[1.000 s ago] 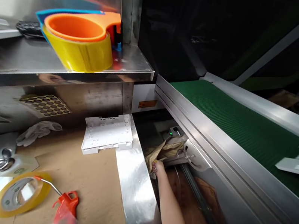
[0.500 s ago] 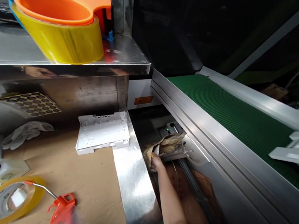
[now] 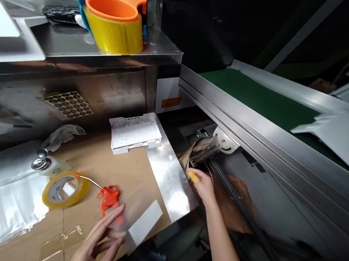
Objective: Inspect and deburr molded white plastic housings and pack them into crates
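My right hand (image 3: 205, 187) is closed around a small yellow object (image 3: 192, 176), whose kind I cannot make out. The hand is in the gap between table and conveyor, by the mouth of a brown paper bag (image 3: 187, 155). Over the table's front edge, my left hand (image 3: 100, 242) has half-curled fingers, with thumb and index apart. Beside it are the red air blow gun (image 3: 109, 195), a blurred clear film, and a white rectangular piece (image 3: 146, 223); whether the fingertips touch the film is unclear. A white plastic panel (image 3: 136, 132) lies at the table's far right corner.
A roll of clear tape (image 3: 65, 190), a dispenser bottle (image 3: 56, 168) and a glove (image 3: 64, 136) lie left on the cardboard (image 3: 99, 163). The shelf (image 3: 165, 43) bears a tape dispenser (image 3: 114, 28). A green conveyor (image 3: 259, 95) carries a white part (image 3: 345, 140).
My view has shifted, showing more of the table's near side. My right hand has drawn back from the paper bag with the yellow object. My left hand has come into view.
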Demonstrator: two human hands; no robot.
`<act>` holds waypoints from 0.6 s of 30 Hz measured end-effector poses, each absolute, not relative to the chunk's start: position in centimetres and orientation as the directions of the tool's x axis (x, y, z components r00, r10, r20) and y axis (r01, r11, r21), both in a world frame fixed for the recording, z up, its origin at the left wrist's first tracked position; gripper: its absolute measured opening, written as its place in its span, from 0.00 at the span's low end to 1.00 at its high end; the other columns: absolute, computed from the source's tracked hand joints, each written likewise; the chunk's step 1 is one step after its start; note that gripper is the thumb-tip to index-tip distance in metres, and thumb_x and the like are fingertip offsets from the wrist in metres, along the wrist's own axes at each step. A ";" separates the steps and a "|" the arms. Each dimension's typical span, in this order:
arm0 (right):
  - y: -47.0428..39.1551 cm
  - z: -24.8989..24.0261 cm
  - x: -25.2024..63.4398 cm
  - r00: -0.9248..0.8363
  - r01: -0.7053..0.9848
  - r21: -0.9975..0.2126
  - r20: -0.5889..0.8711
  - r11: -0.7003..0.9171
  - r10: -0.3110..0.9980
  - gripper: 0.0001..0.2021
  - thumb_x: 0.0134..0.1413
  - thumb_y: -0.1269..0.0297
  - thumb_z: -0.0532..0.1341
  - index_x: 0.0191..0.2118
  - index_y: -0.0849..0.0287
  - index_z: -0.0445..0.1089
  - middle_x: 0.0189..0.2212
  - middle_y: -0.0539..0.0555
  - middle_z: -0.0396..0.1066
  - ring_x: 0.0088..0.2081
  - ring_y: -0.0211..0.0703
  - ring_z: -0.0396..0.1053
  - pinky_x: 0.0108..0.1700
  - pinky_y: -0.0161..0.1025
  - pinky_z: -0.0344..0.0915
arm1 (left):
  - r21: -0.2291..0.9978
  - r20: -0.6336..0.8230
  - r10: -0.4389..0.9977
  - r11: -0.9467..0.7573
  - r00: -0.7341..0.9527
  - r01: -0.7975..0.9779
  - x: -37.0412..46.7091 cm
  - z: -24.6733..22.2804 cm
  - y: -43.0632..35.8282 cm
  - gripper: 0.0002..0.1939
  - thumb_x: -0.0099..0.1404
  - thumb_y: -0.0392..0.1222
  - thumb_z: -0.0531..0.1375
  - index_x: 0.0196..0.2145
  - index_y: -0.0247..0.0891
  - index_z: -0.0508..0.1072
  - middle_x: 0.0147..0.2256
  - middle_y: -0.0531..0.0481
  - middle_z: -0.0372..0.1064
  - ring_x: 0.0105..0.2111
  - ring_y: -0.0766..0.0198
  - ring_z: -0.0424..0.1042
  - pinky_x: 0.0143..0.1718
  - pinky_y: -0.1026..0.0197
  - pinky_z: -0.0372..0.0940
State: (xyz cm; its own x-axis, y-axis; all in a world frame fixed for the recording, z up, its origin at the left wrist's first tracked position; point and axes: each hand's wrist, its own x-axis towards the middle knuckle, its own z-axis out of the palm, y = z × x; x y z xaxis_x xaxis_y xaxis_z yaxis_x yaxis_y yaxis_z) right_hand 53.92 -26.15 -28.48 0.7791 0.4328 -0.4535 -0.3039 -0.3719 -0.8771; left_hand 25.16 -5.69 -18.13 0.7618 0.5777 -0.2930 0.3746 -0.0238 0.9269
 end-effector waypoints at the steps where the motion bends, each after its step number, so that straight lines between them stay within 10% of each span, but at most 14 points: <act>1: -26.5 -26.6 51.0 0.742 -0.279 -0.892 -0.436 -0.357 0.509 0.21 0.57 0.52 0.68 0.53 0.56 0.76 0.51 0.57 0.76 0.48 0.47 0.72 0.48 0.40 0.69 | 0.934 -0.280 0.533 -0.041 0.798 0.355 25.0 -18.0 -5.7 0.23 0.68 0.52 0.61 0.61 0.59 0.69 0.65 0.51 0.62 0.38 0.65 0.76 0.47 0.61 0.76; 7: -29.4 -20.3 36.2 0.675 -0.207 -0.920 -0.380 -0.332 0.633 0.16 0.50 0.55 0.73 0.42 0.58 0.82 0.30 0.49 0.75 0.28 0.34 0.62 0.30 0.32 0.59 | 0.955 -0.186 0.133 -0.210 0.974 0.211 21.6 -16.8 -5.6 0.22 0.67 0.46 0.62 0.59 0.57 0.73 0.63 0.47 0.66 0.52 0.52 0.75 0.51 0.54 0.74; 12: -36.3 -19.4 29.3 0.824 -0.185 -0.920 -0.337 -0.346 0.456 0.13 0.54 0.53 0.70 0.35 0.59 0.81 0.33 0.52 0.78 0.33 0.39 0.69 0.37 0.35 0.65 | 0.961 -0.216 -0.165 0.138 0.962 0.240 17.8 -18.8 -7.3 0.14 0.62 0.48 0.67 0.19 0.48 0.80 0.64 0.53 0.65 0.66 0.42 0.60 0.68 0.40 0.54; 15: -39.7 -18.6 25.4 0.835 -0.154 -0.931 -0.302 -0.332 0.460 0.10 0.57 0.55 0.70 0.35 0.57 0.82 0.37 0.55 0.81 0.41 0.44 0.76 0.46 0.38 0.69 | 0.587 -0.523 -0.282 0.565 0.804 0.580 16.4 -22.6 -10.8 0.09 0.57 0.53 0.71 0.28 0.47 0.81 0.58 0.50 0.73 0.64 0.45 0.64 0.66 0.41 0.57; 18: -41.2 -18.4 21.8 0.783 -0.076 -0.939 -0.264 -0.335 0.562 0.06 0.61 0.63 0.66 0.37 0.54 0.83 0.38 0.54 0.82 0.41 0.42 0.78 0.47 0.37 0.71 | 0.221 -0.655 -0.632 0.364 0.414 0.905 15.7 -26.7 -15.4 0.25 0.59 0.61 0.68 0.45 0.39 0.82 0.49 0.40 0.79 0.50 0.50 0.77 0.59 0.47 0.66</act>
State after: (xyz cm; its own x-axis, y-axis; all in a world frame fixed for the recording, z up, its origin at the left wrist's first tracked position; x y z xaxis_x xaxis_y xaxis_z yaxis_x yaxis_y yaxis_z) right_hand 21.80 -41.19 -18.43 0.7834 0.5625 -0.2643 -0.0761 -0.3353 -0.9390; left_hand 15.71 -15.38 -26.73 0.4142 -0.6319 -0.6551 0.9048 0.3641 0.2208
